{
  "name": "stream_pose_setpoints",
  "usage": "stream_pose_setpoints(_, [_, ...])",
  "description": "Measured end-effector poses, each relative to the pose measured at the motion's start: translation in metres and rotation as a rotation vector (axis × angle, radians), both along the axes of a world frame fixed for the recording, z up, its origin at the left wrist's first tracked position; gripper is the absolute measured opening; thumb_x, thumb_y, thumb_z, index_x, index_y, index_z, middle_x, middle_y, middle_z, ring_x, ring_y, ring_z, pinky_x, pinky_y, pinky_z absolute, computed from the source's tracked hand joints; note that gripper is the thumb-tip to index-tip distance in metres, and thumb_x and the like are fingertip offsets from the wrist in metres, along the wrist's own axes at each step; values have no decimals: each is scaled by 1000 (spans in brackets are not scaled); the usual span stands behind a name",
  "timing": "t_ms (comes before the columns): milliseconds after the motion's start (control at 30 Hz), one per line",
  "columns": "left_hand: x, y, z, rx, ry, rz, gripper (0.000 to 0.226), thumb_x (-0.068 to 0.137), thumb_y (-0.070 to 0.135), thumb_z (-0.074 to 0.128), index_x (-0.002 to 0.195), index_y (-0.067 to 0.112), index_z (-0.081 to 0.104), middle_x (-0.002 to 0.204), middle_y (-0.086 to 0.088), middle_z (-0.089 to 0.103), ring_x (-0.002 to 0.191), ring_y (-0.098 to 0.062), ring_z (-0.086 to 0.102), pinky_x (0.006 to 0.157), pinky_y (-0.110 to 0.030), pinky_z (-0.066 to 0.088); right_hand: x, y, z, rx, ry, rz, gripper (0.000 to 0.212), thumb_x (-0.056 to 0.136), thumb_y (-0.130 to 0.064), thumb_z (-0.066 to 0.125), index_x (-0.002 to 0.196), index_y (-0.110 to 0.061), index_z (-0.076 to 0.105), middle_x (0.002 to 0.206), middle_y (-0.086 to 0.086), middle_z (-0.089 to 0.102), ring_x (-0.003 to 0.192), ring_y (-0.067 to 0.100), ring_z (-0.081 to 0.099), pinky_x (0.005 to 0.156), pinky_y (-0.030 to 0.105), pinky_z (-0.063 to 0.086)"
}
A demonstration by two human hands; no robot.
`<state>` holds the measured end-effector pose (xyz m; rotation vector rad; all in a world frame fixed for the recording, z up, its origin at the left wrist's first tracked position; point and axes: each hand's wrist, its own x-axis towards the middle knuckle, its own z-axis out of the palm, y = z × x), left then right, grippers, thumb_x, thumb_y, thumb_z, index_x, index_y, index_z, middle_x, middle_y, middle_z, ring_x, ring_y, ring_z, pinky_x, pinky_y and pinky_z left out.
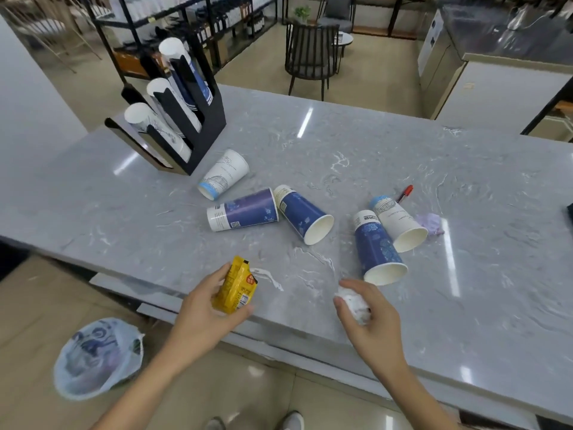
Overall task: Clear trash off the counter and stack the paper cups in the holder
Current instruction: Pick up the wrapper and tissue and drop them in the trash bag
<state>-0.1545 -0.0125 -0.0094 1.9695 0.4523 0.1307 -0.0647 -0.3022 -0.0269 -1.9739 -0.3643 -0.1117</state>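
Over the counter (403,169), hands grip yellow wrapper (237,290) and crumpled tissue (355,302).

- a grey marbled worktop (403,156) fills the middle, with streaks of ceiling light reflected on its surface.
- the floor (257,66) is pale beige tile, glossy.
- a dark slatted chair (311,54) stands beyond the far edge, near a small round table (345,38).
- black metal shelving (192,23) holding dark bottles runs along the back left.
- a white wall (28,97) rises at the left.
- a second counter (508,35) with a dark glossy top sits at the right.
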Motion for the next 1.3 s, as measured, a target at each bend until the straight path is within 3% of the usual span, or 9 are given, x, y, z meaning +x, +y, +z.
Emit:
stream_pose_setpoints(300, [-74,28,-6,-192,-7,178,78,71,17,91,139,31,54,111,11,75,102,-11,72,92,-27,57,-43,83,-4,33,115,177,25,84,-27,82,105,-39,73,112,-22,70,106,0,67,82,5,45])
stream_pose_setpoints(467, [-118,60,-15,-240,-19,304,73,73,17,90,135,34,57,114,11,74,107,-6,69,88,-16,53,-71,139,-7,51,191,266,21,86,-27,82,103,-37,74,107,-21,70,101,3,69,79,14,53])
stream_pose_setpoints(600, [-156,94,-24,-273,-20,387,65,70,23,91,121,48,60,115,20,73,105,2,68,83,-7,51,-100,188,-9,37,204,334,22,86,-26,82,102,-38,74,105,-20,71,99,4,70,80,16,54])
stream_pose_setpoints(700, [-184,121,-30,-275,-14,451,69,65,34,92,125,45,59,115,23,72,105,6,65,80,-4,49,-123,223,-11,11,174,394,25,85,-24,83,100,-42,72,103,-20,71,97,2,69,77,7,48])
stream_pose_setpoints(833, [-223,160,-45,-267,20,509,74,69,27,93,133,36,58,118,11,72,110,-1,65,93,-18,51,-152,270,-19,-33,155,447,26,85,-25,82,101,-42,72,104,-21,70,100,3,68,80,8,47])
stream_pose_setpoints(967, [-260,196,-57,-222,54,560,80,69,21,92,140,26,54,120,8,67,103,13,60,79,1,44,-181,315,-29,-43,173,475,26,85,-22,82,102,-40,72,103,-21,70,97,2,69,78,8,49])
stream_pose_setpoints(1100, [-297,233,-64,-205,55,609,77,70,13,91,138,26,56,117,1,70,99,6,65,78,0,46,-211,362,-37,-54,190,497,30,85,-22,82,99,-46,70,104,-25,71,97,-1,69,77,6,48])
stream_pose_setpoints(1200, [-321,259,-66,-183,61,628,75,72,11,90,135,32,56,119,9,68,98,17,62,79,2,44,-230,395,-46,-79,221,526,26,87,-25,80,102,-44,71,105,-23,71,97,2,70,78,13,54])
stream_pose_setpoints(1300, [-339,282,-69,-178,100,656,78,71,13,90,140,23,55,122,6,67,99,21,58,80,3,43,-243,427,-53,-106,254,566,22,87,-30,78,105,-41,71,106,-20,71,99,4,70,81,18,55])
